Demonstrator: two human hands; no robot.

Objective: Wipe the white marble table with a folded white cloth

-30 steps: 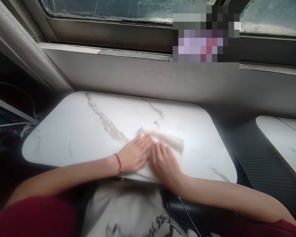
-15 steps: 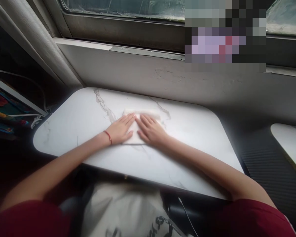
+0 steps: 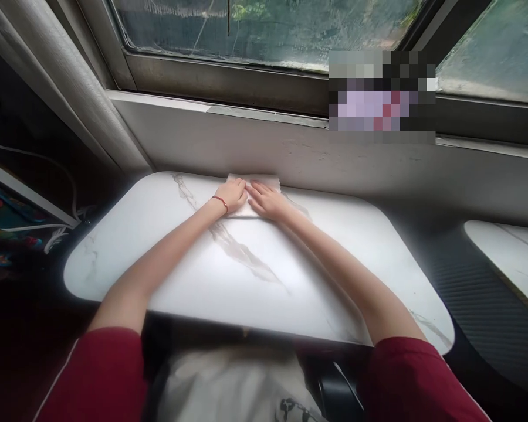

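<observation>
A white wiping cloth (image 3: 267,179) with a wavy right edge lies on the white marble-patterned table (image 3: 176,258), at its far edge by the wall. My left hand (image 3: 232,195), a red string bracelet at its wrist, presses down on the cloth's left part with the fingers close together and slightly bent. On the right part rests my right hand (image 3: 267,201), palm down, its fingers stretched out and a little apart. The fingertips of both hands nearly meet. Much of the cloth is hidden beneath them.
Behind the table runs a low wall (image 3: 193,146) under a window (image 3: 264,35). A pixelated patch covers part of the sill. A curtain (image 3: 66,70) hangs at left, near white cables (image 3: 55,234). Another marble-patterned tabletop (image 3: 510,252) stands to the right.
Both hands have slid away from me with the cloth, from mid-table to the far edge. My arms are stretched further. The view has tilted up, showing more window.
</observation>
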